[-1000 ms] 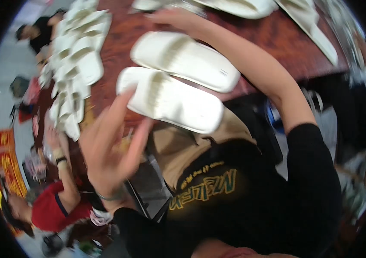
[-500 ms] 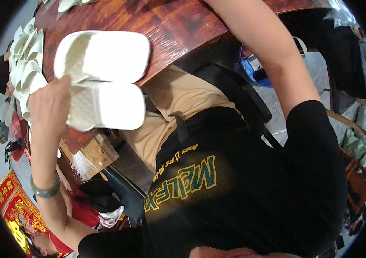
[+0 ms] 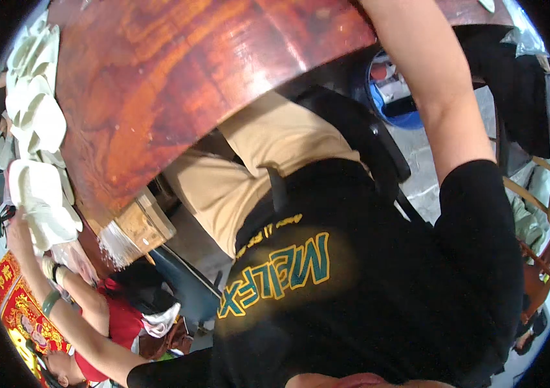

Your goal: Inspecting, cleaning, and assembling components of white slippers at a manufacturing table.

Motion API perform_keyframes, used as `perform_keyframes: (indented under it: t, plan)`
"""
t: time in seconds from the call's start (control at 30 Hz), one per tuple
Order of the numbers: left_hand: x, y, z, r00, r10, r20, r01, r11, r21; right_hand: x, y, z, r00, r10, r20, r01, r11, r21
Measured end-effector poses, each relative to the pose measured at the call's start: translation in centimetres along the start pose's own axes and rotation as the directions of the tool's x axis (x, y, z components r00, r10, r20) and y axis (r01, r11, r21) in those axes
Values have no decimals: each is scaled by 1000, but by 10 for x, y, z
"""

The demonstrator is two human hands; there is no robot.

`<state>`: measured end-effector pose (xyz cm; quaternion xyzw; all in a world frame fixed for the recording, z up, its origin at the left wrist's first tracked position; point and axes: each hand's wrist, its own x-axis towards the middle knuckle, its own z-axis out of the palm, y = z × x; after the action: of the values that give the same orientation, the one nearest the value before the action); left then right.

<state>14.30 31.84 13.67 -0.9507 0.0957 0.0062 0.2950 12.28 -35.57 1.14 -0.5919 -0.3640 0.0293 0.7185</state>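
My left hand [image 3: 17, 227] reaches far out to the left edge of the table. Its fingers are closed at the heel end of a pair of white slippers [image 3: 37, 187], one lying beside and partly under the other. The fingertips are partly hidden behind them. Just beyond, more white slippers [image 3: 41, 119] are heaped along the same table edge. My right forearm [image 3: 417, 58] stretches over the table and leaves the picture at the top, so the right hand is out of sight.
The dark red wooden table [image 3: 210, 58] curves around in front of me. A wooden box [image 3: 139, 227] with white bristle-like strands sits below its left edge. Close to my left arm is a person in red [image 3: 116, 310]. A blue bucket [image 3: 394, 97] stands beneath the right side.
My left hand has carried the pair of slippers from over the table to the left, beside the heap. My right forearm has shifted slightly right.
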Motion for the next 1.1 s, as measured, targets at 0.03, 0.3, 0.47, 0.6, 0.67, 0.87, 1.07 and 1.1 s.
perform_keyframes:
  t: [0.03, 0.3, 0.47, 0.6, 0.67, 0.87, 1.07, 1.1]
  plan:
    - [0, 1, 14, 999, -34, 27, 34, 999, 14, 1, -2, 7, 996, 63, -57, -63, 998, 9]
    - [11, 144, -45, 918, -284, -278, 18, 728, -686, 6, 14, 43, 813, 475, 336, -443, 880, -171]
    - [30, 294, -117, 946, -167, -279, -189, 418, -889, 3, 14, 51, 833, 484, 267, -442, 873, -205]
    - [54, 335, -111, 935, -164, -313, -218, 429, -877, 0, -35, 53, 977, 175, -124, -214, 758, -616]
    - [56, 343, -107, 956, -147, -252, -191, 339, -921, -15, -73, 31, 936, 82, -342, -305, 672, -675]
    - [53, 345, -93, 974, -104, -201, -160, 308, -938, -60, -149, -62, 690, 141, -710, -684, -195, -703]
    - [57, 351, -82, 966, -80, -244, -206, 325, -923, -56, -101, -75, 759, 312, -572, -629, 582, -516]
    - [58, 352, -82, 964, -65, -256, -222, 327, -919, -55, -99, -83, 660, 523, -539, -746, 538, -392]
